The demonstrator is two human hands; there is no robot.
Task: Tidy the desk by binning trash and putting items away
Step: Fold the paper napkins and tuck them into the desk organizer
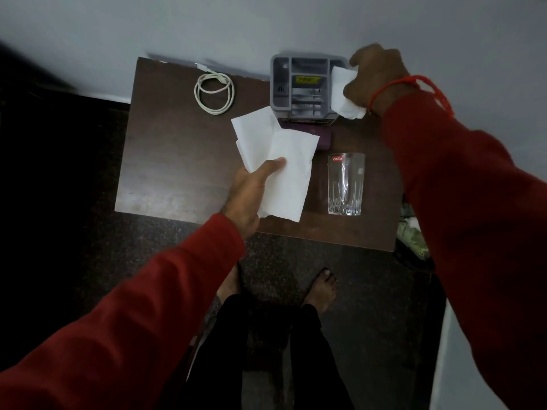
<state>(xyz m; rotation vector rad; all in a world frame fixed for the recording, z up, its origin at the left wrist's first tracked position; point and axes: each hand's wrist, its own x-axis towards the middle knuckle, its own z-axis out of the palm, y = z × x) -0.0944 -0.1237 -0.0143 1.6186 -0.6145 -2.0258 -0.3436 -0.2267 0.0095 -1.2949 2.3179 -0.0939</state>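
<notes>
My left hand point(251, 190) grips a bunch of white tissue sheets point(281, 161) above the middle of the small dark wooden desk point(171, 161). Over the desk's back right corner, my right hand point(376, 78) is closed around another crumpled white tissue point(343, 93), right beside a grey desk organizer point(302, 84). A clear drinking glass point(345, 184) with a red label stands upright near the front right. A coiled white cable point(214, 93) lies at the back left. A dark purple item point(319, 139) lies partly hidden under the tissues in front of the organizer.
The desk stands against a pale wall point(207, 25). Dark speckled floor point(370, 291) surrounds it, with my bare feet below the front edge. Something greenish point(414, 235) sits low at the desk's right side, mostly hidden by my right sleeve.
</notes>
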